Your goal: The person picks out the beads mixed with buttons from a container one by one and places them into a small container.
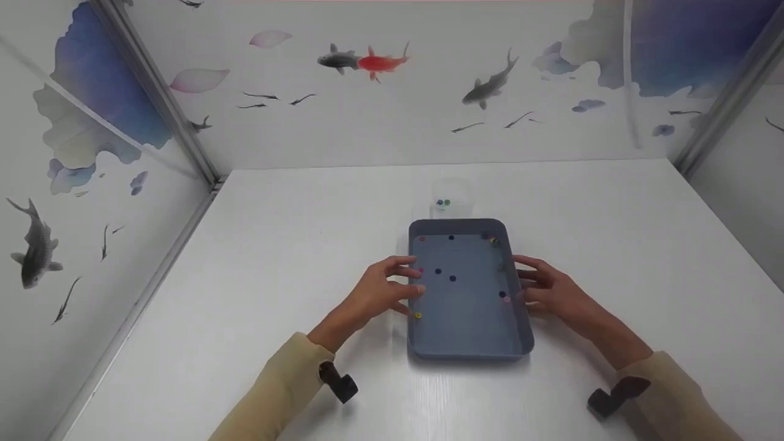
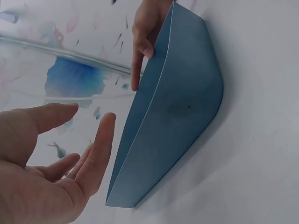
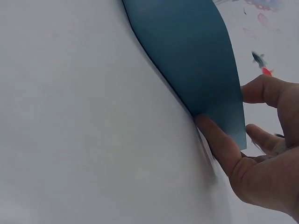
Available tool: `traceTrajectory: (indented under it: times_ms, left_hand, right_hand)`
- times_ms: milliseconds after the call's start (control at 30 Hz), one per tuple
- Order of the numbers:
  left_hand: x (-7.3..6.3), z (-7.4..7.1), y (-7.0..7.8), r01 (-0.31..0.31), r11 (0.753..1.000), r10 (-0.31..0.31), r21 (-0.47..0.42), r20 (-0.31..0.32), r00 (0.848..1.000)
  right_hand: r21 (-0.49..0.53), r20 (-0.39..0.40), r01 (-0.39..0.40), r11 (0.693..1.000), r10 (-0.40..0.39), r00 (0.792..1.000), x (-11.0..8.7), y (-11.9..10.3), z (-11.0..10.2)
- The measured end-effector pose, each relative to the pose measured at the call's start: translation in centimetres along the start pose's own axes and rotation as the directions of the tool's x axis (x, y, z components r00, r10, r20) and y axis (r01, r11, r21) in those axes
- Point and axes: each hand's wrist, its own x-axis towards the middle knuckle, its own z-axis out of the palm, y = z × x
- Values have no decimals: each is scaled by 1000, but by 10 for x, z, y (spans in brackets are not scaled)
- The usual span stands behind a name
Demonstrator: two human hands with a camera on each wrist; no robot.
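A blue-grey rectangular tray (image 1: 471, 331) rests on the white table, with several small coloured beads (image 1: 452, 278) scattered inside. My left hand (image 1: 384, 288) is at its left side, fingers spread and overlapping the rim in the head view. The left wrist view shows a gap between those fingers (image 2: 100, 154) and the tray wall. Along the right outer wall, my right hand (image 1: 554, 297) has its fingers loosely extended. In the right wrist view one of its fingers (image 3: 217, 142) touches the tray's lower edge.
Behind the tray stands a small clear container (image 1: 453, 191), with a blue and a green bead visible. White panels (image 1: 422, 122) painted with fish border the table (image 1: 294, 233) at the back and sides.
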Motion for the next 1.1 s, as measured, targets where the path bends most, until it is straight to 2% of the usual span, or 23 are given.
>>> traceTrajectory:
  times_ms: [167,400,767,1000,1100]
  left_hand:
    - [7,7,5,-18,1000,18,-1,-26,999]
    - [16,15,17,-61,997,60,-40,-13,998]
    - [29,30,24,-45,998,41,-51,-72,997]
    - [39,35,25,-60,995,50,-85,-112,992]
    - [43,37,28,-68,994,57,-80,-141,988]
  right_hand:
    - [-4,-10,-14,1000,14,1000,0,-1,1]
    - [-19,-20,-19,1000,19,1000,2,-3,0]
    - [-27,-30,-46,999,45,999,2,1,1]
    - [50,7,-27,998,26,1000,4,4,-1]
    - [45,9,-28,999,27,1000,4,4,-1]
